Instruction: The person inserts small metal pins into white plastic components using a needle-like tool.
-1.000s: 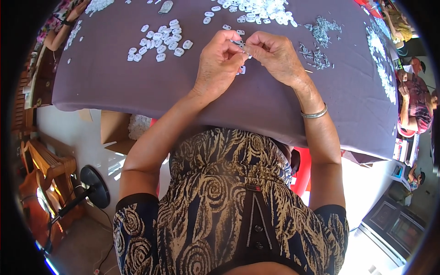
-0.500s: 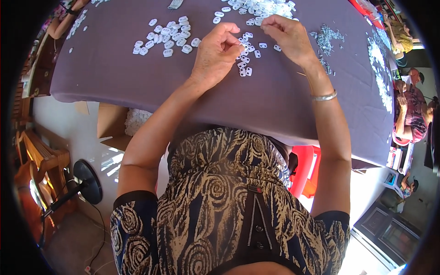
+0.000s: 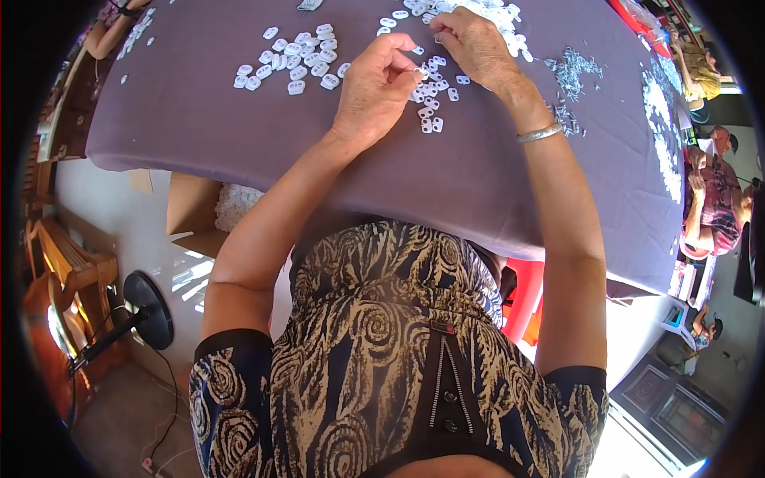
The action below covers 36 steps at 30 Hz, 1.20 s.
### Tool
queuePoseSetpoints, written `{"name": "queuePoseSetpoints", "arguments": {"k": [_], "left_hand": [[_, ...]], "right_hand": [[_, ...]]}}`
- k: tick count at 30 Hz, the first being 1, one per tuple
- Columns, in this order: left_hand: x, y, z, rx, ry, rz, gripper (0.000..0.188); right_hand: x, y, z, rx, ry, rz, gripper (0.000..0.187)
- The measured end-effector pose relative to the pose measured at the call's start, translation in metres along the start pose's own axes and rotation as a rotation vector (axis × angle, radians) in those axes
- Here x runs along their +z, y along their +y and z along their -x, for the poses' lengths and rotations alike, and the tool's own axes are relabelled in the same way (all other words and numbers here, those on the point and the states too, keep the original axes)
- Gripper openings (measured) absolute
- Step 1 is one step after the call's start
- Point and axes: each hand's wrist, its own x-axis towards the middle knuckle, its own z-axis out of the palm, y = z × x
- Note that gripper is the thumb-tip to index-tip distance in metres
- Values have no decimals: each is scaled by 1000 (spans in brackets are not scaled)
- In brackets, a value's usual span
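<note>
The left hand [image 3: 378,88] was curled up, with the tips of its thumb and pointing finger apart. A small white piece [image 3: 421,72] was right by the thumb tip, but I could not tell if the hand gripped it. The right hand [image 3: 478,49] was by the edge of a big white heap [image 3: 498,14]. Its fingertips were close together, and I could not tell if they held anything. A silver bracelet [image 3: 542,134] was on that wrist. The little white pieces with holes [image 3: 431,103] lay just to the right of the left hand, nearer the body than the right fingertips. White oval pieces [image 3: 293,49] lay off to the left. Thin gray metal bits [image 3: 571,73] lay to the right of the right hand. Under everything was a purple-gray cloth [image 3: 239,135].
</note>
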Motion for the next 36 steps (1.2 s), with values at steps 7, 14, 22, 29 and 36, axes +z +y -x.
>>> {"name": "queuePoseSetpoints", "arguments": {"k": [7, 14, 22, 29, 36], "left_hand": [[1, 0, 0, 31, 23, 35, 31], [5, 3, 1, 72, -8, 58, 32], [5, 1, 1, 72, -2, 27, 31], [6, 2, 2, 38, 8, -28, 32], [9, 0, 4, 6, 35, 4, 32]], "right_hand": [[-12, -22, 9, 427, -183, -708, 27], [-25, -32, 21, 458, -350, -760, 28], [-16, -31, 28, 476, -271, -834, 23], [-16, -29, 31, 360, -250, -839, 20], [-13, -32, 31, 321, -235, -702, 15]]}}
